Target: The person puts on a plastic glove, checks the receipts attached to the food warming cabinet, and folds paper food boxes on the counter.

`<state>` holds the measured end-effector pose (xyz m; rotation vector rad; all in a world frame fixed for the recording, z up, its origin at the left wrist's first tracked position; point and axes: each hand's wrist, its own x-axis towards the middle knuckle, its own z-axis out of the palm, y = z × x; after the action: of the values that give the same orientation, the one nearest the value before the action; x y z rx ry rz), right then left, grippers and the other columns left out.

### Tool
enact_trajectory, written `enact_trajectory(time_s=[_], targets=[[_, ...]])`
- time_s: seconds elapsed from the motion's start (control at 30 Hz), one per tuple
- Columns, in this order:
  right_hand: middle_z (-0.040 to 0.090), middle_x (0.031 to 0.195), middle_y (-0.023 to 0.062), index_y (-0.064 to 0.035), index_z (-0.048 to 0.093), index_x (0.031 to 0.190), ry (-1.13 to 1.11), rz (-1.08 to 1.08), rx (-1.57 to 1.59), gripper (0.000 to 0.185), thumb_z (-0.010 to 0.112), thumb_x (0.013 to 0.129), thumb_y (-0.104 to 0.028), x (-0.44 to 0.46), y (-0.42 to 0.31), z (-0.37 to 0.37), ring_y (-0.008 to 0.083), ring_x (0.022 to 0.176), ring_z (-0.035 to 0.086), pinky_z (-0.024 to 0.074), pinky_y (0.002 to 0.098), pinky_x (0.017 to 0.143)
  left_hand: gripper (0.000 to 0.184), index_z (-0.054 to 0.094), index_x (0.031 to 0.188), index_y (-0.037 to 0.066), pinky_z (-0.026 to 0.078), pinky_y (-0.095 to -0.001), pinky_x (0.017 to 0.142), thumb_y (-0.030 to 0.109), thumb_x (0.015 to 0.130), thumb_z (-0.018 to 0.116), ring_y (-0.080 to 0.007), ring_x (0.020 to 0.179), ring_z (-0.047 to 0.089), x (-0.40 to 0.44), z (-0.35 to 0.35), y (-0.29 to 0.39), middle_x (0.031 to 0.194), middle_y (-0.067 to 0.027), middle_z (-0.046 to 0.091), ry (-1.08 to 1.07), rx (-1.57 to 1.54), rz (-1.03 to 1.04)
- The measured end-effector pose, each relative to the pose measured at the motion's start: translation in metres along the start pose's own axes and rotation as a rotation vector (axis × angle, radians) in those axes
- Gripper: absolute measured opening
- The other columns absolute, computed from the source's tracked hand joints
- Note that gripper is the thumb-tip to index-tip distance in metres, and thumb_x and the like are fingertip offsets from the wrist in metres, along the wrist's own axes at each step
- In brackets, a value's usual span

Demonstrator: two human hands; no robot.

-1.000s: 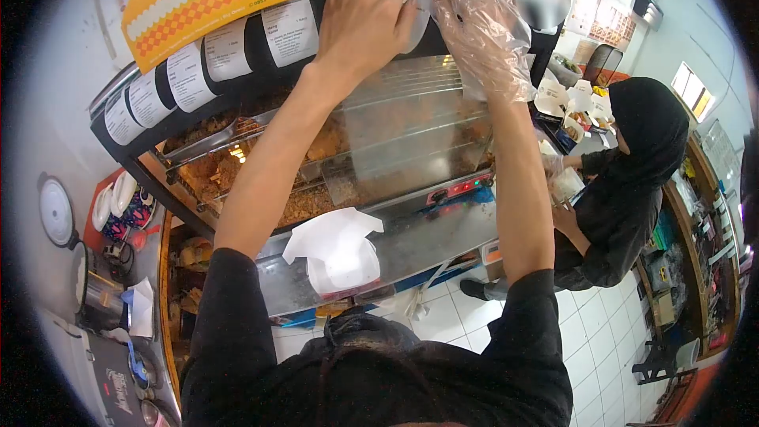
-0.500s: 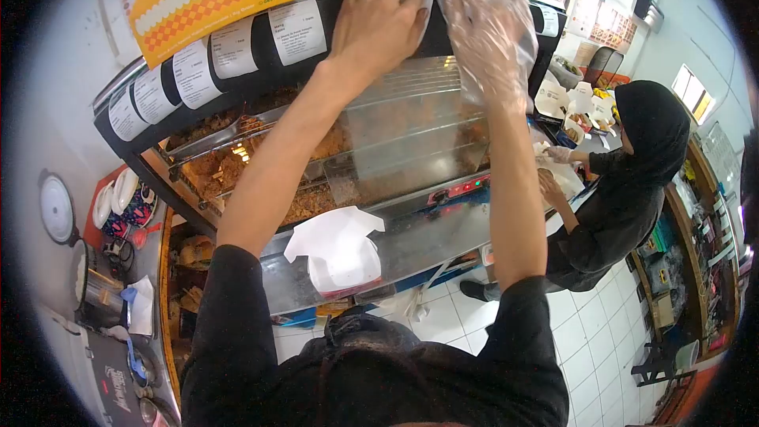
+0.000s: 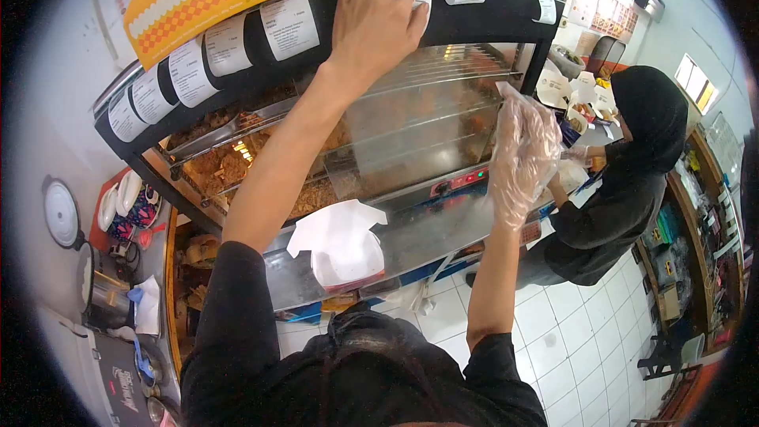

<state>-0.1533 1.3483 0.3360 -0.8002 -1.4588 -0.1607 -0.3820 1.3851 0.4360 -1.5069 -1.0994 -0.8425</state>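
My left hand (image 3: 378, 20) is bare and lies with fingers apart on the black top edge of a glass-fronted food warmer (image 3: 474, 28), partly over a printed paper slip (image 3: 424, 1). In a clear plastic glove, my right hand (image 3: 526, 154) hangs in front of the warmer's right end, fingers loosely extended and nothing visible in them. Behind the glass, fried food (image 3: 221, 170) sits on racks. An unfolded white carton (image 3: 344, 249) stands open on the metal ledge (image 3: 427, 229) below. More slips (image 3: 288, 25) hang along the black edge.
At the right, a co-worker (image 3: 624, 190) in black stands by a counter with open food boxes (image 3: 581, 99). A yellow and orange patterned box (image 3: 217, 0) rests on the warmer's top left. Pots and utensils (image 3: 103, 292) fill the left side. Shelves (image 3: 696, 221) line the far right.
My right hand has left the warmer's top edge and come down toward me, uncovering a slip there. My left hand stays at the edge. The co-worker has shifted slightly.
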Motion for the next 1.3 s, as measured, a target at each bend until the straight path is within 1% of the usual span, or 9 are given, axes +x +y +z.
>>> enact_trajectory(time_s=[0.27, 0.5, 0.73, 0.9, 0.97, 1.03, 1.07, 1.13, 1.3], targets=[[0.072, 0.116, 0.0095, -0.0073, 0.071, 0.123, 0.051, 0.405, -0.039, 0.026, 0.061, 0.102, -0.019, -0.164, 0.075, -0.043, 0.0266, 0.109, 0.062, 0.0441, 0.0397, 0.101, 0.028, 0.074, 0.108, 0.008, 0.048, -0.042, 0.087, 0.015, 0.081, 0.078, -0.0313, 0.098, 0.062, -0.077, -0.067, 0.092, 0.107, -0.0083, 0.069, 0.04, -0.504, 0.01], [0.065, 0.125, 0.0234, -0.0042, 0.051, 0.144, -0.392, 1.701, -0.401, 0.067, 0.07, 0.093, -0.042, -0.543, 0.069, -0.155, 0.0411, 0.115, 0.063, 0.0483, 0.0494, 0.099, 0.021, 0.072, 0.107, 0.006, 0.05, -0.0405, 0.091, 0.015, 0.088, 0.073, -0.035, 0.1, 0.063, -0.383, -0.108, 0.331, 0.104, -0.0129, 0.068, -1.109, -1.331, -0.362], [0.056, 0.136, 0.0271, -0.0156, 0.036, 0.157, -1.003, 2.113, -0.535, 0.088, 0.074, 0.086, -0.052, -0.687, -0.034, -0.202, 0.0432, 0.124, 0.058, 0.0492, 0.0531, 0.1, 0.031, 0.07, 0.109, 0.005, 0.047, -0.0467, 0.1, 0.021, 0.083, 0.078, -0.0387, 0.116, 0.057, -0.759, -0.093, 0.427, 0.116, -0.0222, 0.06, -1.817, -1.124, -0.363], [0.048, 0.143, 0.029, -0.021, 0.031, 0.159, -0.758, 2.142, -0.709, 0.091, 0.079, 0.085, -0.044, -0.748, -0.029, -0.222, 0.0462, 0.126, 0.056, 0.0502, 0.0531, 0.1, 0.05, 0.066, 0.128, 0.021, 0.044, -0.0508, 0.109, 0.037, 0.082, 0.081, -0.0493, 0.129, 0.049, -0.935, 0.02, 0.518, 0.143, -0.032, 0.043, -1.881, -1.016, -0.272], [0.048, 0.145, 0.0291, -0.0231, 0.033, 0.158, -0.701, 2.194, -0.733, 0.088, 0.078, 0.086, -0.044, -0.756, -0.01, -0.229, 0.0459, 0.127, 0.055, 0.0522, 0.0526, 0.098, 0.066, 0.059, 0.142, 0.024, 0.048, -0.047, 0.106, 0.049, 0.084, 0.079, -0.0445, 0.125, 0.054, -0.998, 0.062, 0.559, 0.129, -0.0268, 0.057, -1.933, -0.912, -0.262], [0.05, 0.143, 0.0261, -0.0224, 0.037, 0.156, -0.676, 2.164, -0.834, 0.084, 0.078, 0.086, -0.043, -0.765, 0.005, -0.235, 0.045, 0.126, 0.056, 0.0526, 0.0525, 0.097, 0.067, 0.058, 0.144, 0.02, 0.053, -0.0434, 0.099, 0.051, 0.087, 0.076, -0.0391, 0.122, 0.058, -1.038, 0.102, 0.597, 0.128, -0.0212, 0.062, -2.26, -0.919, -1.159], [0.05, 0.143, 0.0261, -0.0224, 0.037, 0.156, -0.685, 2.168, -0.84, 0.084, 0.078, 0.086, -0.043, -0.771, 0.008, -0.24, 0.045, 0.126, 0.056, 0.0526, 0.0525, 0.097, 0.067, 0.058, 0.144, 0.02, 0.053, -0.0434, 0.099, 0.051, 0.087, 0.076, -0.0391, 0.122, 0.058, -1.045, 0.109, 0.61, 0.128, -0.0212, 0.062, -2.268, -0.916, -1.166], [0.052, 0.141, 0.0226, -0.0214, 0.041, 0.153, -0.644, 2.129, -0.882, 0.079, 0.078, 0.086, -0.042, -0.781, 0.014, -0.249, 0.0446, 0.125, 0.057, 0.0526, 0.0532, 0.096, 0.065, 0.057, 0.145, 0.018, 0.055, -0.0404, 0.093, 0.052, 0.091, 0.072, -0.0321, 0.119, 0.061, -1.05, 0.122, 0.633, 0.135, -0.015, 0.06, -1.941, -0.886, -1.834], [0.054, 0.138, 0.0198, -0.0155, 0.045, 0.15, -0.67, 2.023, -0.934, 0.074, 0.078, 0.087, -0.038, -0.794, 0.026, -0.26, 0.0419, 0.124, 0.057, 0.05, 0.0517, 0.099, 0.063, 0.058, 0.143, 0.015, 0.055, -0.0399, 0.09, 0.048, 0.092, 0.073, -0.0265, 0.115, 0.063, -1.105, 0.144, 0.636, 0.14, -0.0114, 0.058, -1.8, -0.78, -1.983]])
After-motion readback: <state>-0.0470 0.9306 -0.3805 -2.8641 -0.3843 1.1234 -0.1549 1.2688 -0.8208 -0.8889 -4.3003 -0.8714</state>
